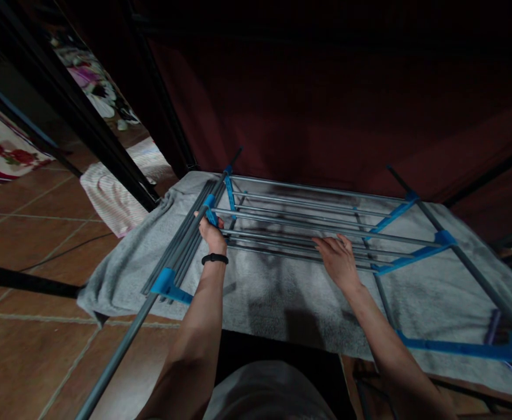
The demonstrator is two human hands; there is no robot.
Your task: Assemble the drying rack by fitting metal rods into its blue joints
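Observation:
A rack frame of grey metal rods (282,220) and blue plastic brackets (391,261) lies across a grey towel-like cloth (273,303). My left hand (212,234), with a black band on the wrist, is closed around a blue bracket (210,211) on the left side pole. Some of its fingers are hidden behind the bracket. Over the lower rods near the middle, my right hand (338,259) is bent with its fingertips on a grey rod (297,238). Another blue bracket (165,282) sits lower on the left pole (139,324).
Several loose grey rods (175,245) lie bundled under the left pole. On the right, a long blue bracket (461,349) juts from the right pole (483,286). Dark metal posts (102,146) and a dark red panel (308,122) stand behind. Tiled floor (24,350) shows at left.

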